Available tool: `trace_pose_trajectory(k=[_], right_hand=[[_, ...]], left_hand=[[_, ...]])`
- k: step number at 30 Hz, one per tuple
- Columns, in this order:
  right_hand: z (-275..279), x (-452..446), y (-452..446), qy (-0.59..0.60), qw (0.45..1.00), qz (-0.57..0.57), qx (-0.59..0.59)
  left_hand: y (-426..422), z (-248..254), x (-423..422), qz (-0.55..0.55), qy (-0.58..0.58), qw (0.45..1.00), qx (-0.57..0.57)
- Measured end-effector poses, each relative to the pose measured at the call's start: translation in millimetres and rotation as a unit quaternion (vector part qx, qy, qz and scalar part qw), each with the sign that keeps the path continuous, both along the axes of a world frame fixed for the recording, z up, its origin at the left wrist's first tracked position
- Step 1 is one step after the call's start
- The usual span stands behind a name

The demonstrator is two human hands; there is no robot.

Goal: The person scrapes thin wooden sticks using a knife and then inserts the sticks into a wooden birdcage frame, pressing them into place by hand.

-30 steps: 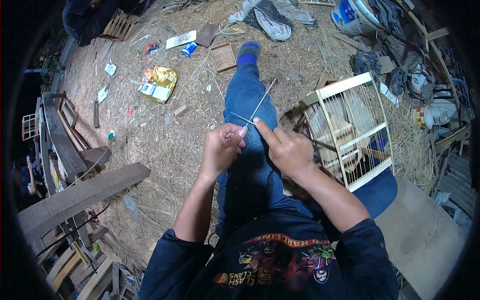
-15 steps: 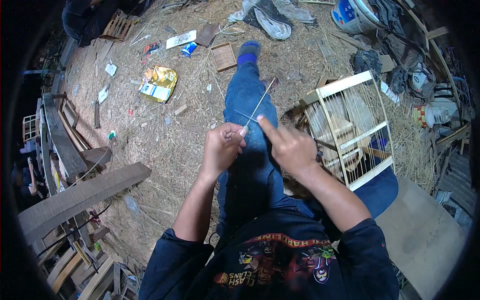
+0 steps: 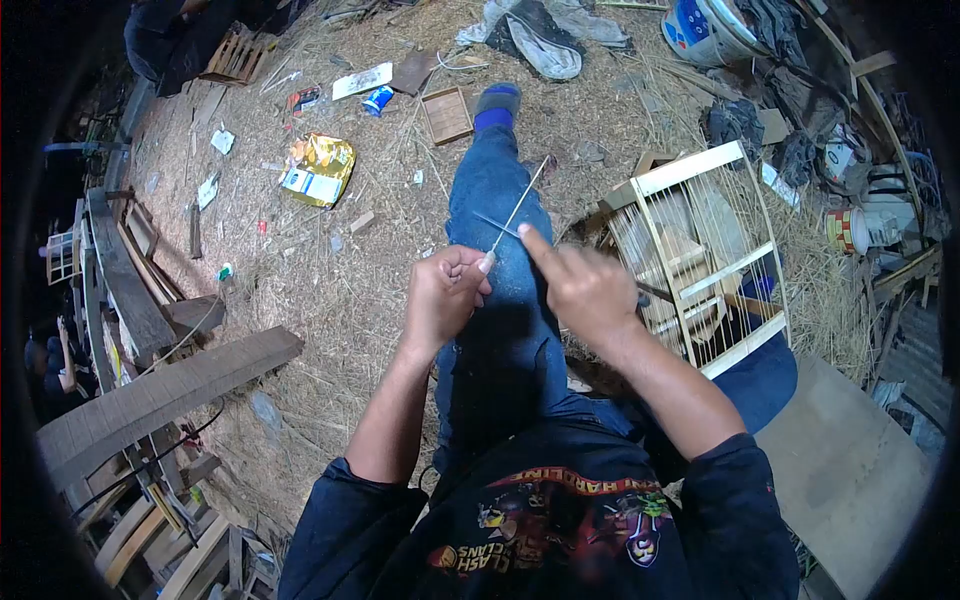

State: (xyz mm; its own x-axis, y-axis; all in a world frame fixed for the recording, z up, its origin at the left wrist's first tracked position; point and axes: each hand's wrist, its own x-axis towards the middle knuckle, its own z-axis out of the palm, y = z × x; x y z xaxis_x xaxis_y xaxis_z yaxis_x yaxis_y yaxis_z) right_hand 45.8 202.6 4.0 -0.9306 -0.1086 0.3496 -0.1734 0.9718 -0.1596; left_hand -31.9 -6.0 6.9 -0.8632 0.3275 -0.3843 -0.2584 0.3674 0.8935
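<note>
My left hand (image 3: 443, 298) is closed, pinching the near end of a thin pale stick (image 3: 524, 197) between thumb and fingers. The stick slants up and away over my jeans leg. Crossing it is a narrow grey blade (image 3: 493, 224), which comes out from under the tip of my right index finger. My right hand (image 3: 588, 290) is curled closed, with that finger stretched along the blade; any handle is hidden in the fist. To the right of this hand, a wooden cage (image 3: 690, 290) with thin upright bars rests against my other leg.
Straw and shavings cover the ground. A small wooden tray (image 3: 447, 115) lies by my foot, and a gold packet (image 3: 318, 170) farther left. A thick plank (image 3: 170, 388) juts in from the left. At the upper right stands a white bucket (image 3: 708, 32). Another person (image 3: 155, 45) is at upper left.
My right hand has shifted slightly to the right and toward me, and the blade with it. The left hand and the stick stay nearly in place.
</note>
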Motion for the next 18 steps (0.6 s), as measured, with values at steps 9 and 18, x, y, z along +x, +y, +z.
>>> trace_pose_trajectory(k=[9, 18], right_hand=[[-1.9, 10.9, -10.0, 0.0, 1.0, 0.01, -0.025], [-0.9, 12.3, -11.7, 0.004, 0.999, 0.026, -0.023]], left_hand=[[-1.3, -5.8, -1.0, -0.012, 0.005, 1.0, 0.007], [-0.7, -3.6, -1.0, -0.006, -0.021, 0.999, 0.025]])
